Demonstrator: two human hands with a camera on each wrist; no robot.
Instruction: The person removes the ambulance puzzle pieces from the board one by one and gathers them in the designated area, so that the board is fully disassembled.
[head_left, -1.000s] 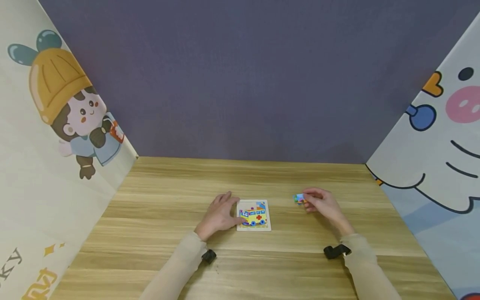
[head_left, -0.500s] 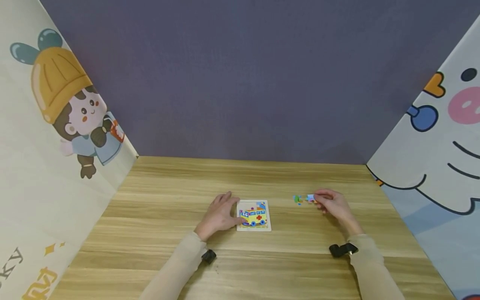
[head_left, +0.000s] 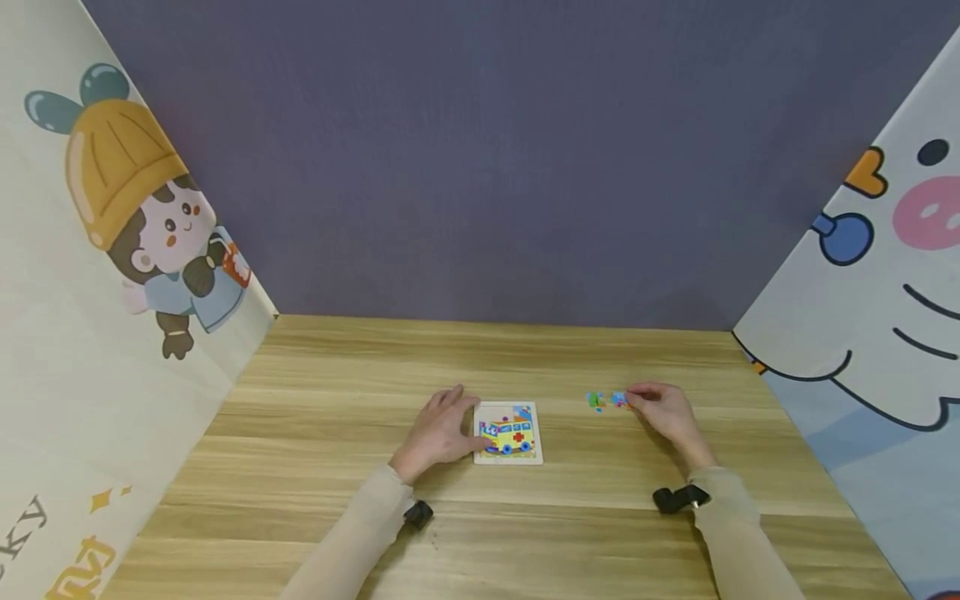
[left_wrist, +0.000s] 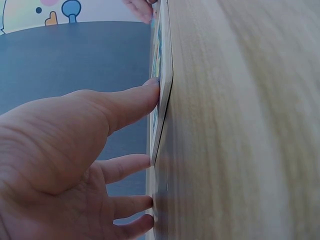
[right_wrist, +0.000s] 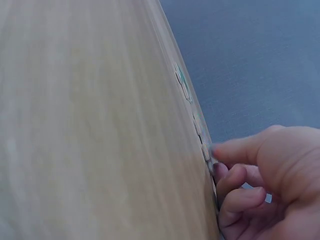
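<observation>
A small square jigsaw board (head_left: 492, 412) with a yellow ambulance picture lies on the table, its upper left part bare. The left hand (head_left: 442, 427) is at the board's left side with fingers spread. Its thumb (left_wrist: 137, 102) rests on the board's face, the index fingertip is at a corner, and the other fingertips touch the tabletop. Right of the board lies a green and blue puzzle piece (head_left: 595, 400). Beside it is a light blue piece with some red (head_left: 618, 399). The right hand (head_left: 667, 414) pinches a puzzle piece (right_wrist: 205, 152) there, mostly hidden by the thumb and index finger.
The wood-grain table (head_left: 480, 533) runs back to a dark grey-blue panel (head_left: 480, 167). White side walls with cartoon prints stand at left and right. A black wrist strap device (head_left: 678, 499) is on the right sleeve, another (head_left: 418, 513) on the left.
The right hand first moved right from the green piece, uncovering it, with a light blue piece at its fingertips. It then shifted slightly back left. The left hand has stayed on the board.
</observation>
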